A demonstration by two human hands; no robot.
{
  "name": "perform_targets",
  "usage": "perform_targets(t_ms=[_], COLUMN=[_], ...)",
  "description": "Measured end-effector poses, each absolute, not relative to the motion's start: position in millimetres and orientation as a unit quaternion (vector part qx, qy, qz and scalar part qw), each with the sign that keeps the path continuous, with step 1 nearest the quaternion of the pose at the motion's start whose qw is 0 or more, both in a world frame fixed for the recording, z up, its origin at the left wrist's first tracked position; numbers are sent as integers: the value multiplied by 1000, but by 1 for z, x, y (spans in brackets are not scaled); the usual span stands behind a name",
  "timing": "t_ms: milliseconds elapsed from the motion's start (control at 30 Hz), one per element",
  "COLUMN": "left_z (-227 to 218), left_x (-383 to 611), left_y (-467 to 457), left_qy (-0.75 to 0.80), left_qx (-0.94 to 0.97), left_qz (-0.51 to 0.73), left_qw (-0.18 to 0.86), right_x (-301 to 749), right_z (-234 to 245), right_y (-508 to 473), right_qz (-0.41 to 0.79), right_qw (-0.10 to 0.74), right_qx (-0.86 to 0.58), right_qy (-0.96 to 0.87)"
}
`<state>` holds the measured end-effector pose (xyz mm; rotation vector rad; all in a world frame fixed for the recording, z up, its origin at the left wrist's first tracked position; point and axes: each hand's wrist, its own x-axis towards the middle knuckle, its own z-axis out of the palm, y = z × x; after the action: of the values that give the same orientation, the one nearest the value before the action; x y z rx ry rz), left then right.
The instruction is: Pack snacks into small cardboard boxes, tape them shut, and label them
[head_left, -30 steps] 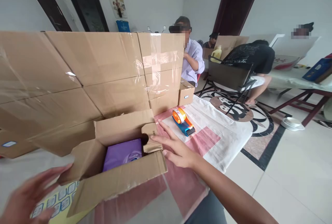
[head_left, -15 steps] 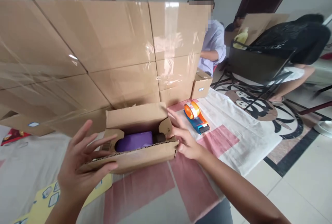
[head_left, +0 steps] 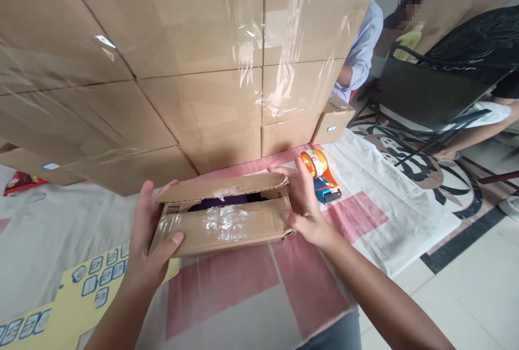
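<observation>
A small cardboard box (head_left: 219, 225) lies on the cloth in front of me, its two long top flaps folded partly inward. Between them a gap shows something purple (head_left: 225, 202) and a dark item inside. Shiny clear tape covers part of the near flap. My left hand (head_left: 152, 231) grips the box's left end, thumb on the near flap and fingers behind. At the right end, my right hand (head_left: 304, 204) clasps the box, its thumb on the near corner. Just beyond that hand stands an orange and blue tape dispenser (head_left: 322, 177).
A wall of taped cardboard cartons (head_left: 194, 106) rises behind the box. Yellow label sheets (head_left: 77, 296) lie at left, a red packet (head_left: 22, 182) farther back. A small labelled carton (head_left: 333, 123) stands at the far right corner. Other people sit beyond, one near a black chair (head_left: 430, 101).
Both long flaps have come down over the opening, covering most of the purple item. My hands have closed in on the box ends, and the view has tilted downward.
</observation>
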<state>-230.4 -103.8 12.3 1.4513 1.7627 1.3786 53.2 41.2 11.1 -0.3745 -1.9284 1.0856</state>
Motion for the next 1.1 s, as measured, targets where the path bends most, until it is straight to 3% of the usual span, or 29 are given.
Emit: perform_targets(t_ms=[167,367,600,733,833,933,1100], left_z=[17,24,54,70,74,68,49], left_x=[-237,-240,-220,-200,-191,-189,-192], left_y=[-104,-106,-105,-101,-98,-97,-96], left_qy=[623,559,591,594,580,576,537], left_qx=[641,753,759,753,762,777,779], left_qz=[441,321,191,155,153,135,150], left_qw=[76,-132,-196,-238,-243,-216,-288], right_x=[53,61,60,71,101,138,165], right_z=[17,21,22,29,44,52,14], right_y=[49,52,48,46,60,97,157], right_qz=[338,330,279,268,261,260,428], right_qw=[443,430,400,432,490,492,414], right_qx=[-108,-136,-132,-144,-230,-356,-449], right_qy=[-823,-829,-863,-849,-799,-751,-667])
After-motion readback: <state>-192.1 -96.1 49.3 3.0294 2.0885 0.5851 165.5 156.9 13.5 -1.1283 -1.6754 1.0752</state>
